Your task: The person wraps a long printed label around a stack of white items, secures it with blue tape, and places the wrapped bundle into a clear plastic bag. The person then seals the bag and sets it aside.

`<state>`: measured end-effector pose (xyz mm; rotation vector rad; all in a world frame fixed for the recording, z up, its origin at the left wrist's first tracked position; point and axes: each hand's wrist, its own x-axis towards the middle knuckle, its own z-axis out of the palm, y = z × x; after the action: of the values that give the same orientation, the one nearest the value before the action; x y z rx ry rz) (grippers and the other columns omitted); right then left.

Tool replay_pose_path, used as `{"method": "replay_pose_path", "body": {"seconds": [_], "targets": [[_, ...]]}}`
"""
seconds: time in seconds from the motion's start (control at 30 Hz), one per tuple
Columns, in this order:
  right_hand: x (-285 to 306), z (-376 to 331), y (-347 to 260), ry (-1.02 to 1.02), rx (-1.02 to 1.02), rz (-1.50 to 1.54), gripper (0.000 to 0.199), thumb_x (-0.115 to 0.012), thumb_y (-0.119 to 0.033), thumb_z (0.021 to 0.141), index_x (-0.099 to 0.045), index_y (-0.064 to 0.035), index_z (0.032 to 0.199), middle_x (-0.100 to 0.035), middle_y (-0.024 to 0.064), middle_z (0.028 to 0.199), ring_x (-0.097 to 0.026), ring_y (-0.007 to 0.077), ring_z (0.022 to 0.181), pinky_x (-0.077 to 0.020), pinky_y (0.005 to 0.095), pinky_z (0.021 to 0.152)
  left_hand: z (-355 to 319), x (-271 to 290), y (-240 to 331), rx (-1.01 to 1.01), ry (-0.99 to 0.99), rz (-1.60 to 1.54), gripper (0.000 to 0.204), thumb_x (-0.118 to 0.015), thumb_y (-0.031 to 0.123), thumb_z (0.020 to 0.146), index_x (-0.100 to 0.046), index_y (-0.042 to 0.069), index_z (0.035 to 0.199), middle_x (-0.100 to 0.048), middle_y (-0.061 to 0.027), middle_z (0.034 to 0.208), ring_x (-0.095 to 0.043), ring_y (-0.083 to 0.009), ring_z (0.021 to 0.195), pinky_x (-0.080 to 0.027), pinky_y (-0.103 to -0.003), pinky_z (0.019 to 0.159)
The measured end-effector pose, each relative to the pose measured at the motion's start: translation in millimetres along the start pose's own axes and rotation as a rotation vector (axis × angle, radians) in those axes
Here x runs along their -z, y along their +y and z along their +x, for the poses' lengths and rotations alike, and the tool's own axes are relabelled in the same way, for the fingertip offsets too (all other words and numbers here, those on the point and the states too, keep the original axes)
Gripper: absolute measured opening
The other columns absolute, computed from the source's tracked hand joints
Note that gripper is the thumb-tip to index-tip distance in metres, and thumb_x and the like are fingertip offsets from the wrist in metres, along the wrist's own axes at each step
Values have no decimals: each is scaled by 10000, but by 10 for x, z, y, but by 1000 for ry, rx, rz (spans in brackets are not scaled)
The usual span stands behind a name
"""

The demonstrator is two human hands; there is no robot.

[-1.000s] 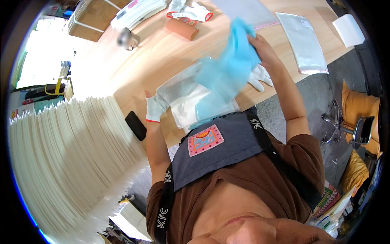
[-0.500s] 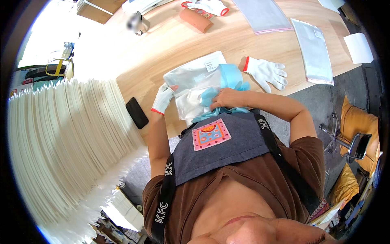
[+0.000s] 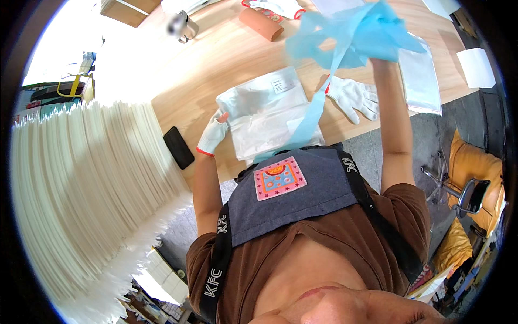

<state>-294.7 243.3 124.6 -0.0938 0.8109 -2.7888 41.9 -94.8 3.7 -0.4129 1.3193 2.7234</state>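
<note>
I see my right hand (image 3: 377,56) up high at the top of the frame, and its grip is closed tight on a bunch of blue cloth (image 3: 353,32). Half a second ago that hand was low, near the middle of the frame, pressing the blue cloth down on the clear bags by my apron. Now the arm is stretched out long and the cloth hangs in the air over the bench (image 3: 216,59). A long blue strip (image 3: 310,116) runs down from the bunch to the edge of the bench, just above my grey apron (image 3: 302,200). My left hand (image 3: 213,135) wears a white glove with a red cuff. It sits at the left side of the stack of clear plastic bags (image 3: 264,113), about where it was before, with its grip pinched on the edge of the bags. A loose white glove (image 3: 353,97) lies flat on the bench to the right of the bags, in the same spot as before, under my raised arm. A black phone (image 3: 178,147) lies at the bench's near edge, left of my gloved hand. One more clear bag (image 3: 421,75) lies on the right side of the bench.
</note>
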Motion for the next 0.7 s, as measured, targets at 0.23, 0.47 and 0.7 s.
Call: {"method": "replay_pose_path", "body": {"seconds": [0.23,0.47,0.7], "targets": [[323,267,-778,75,782,-646,200,-576,-104,858,-627,7,1017,-657,78,955,-624,201,878,-503,332,804,15,117,-48,32,54,44,588,-610,196,890,-346,-12,1373,-471,-91,1337,-465,-224,1231,-359,-369,1051],[176,-502,-44,-923,238,-1864,383,-709,45,548,-682,-150,876,-577,87,1180,-440,315,1219,-328,411,1023,-36,10,-5,36,133,11,484,-547,112,920,-375,-29,1350,-498,-83,1294,-497,-216,1186,-387,-360,1021],[142,-1452,1165,-1806,90,-1651,535,-676,53,574,-624,-173,1055,-403,101,1409,-453,321,1196,-400,445,962,-10,39,-23,69,156,26,498,-545,124,925,-362,-32,1361,-495,-77,1287,-507,-213,1168,-403,-357,1002]]}}
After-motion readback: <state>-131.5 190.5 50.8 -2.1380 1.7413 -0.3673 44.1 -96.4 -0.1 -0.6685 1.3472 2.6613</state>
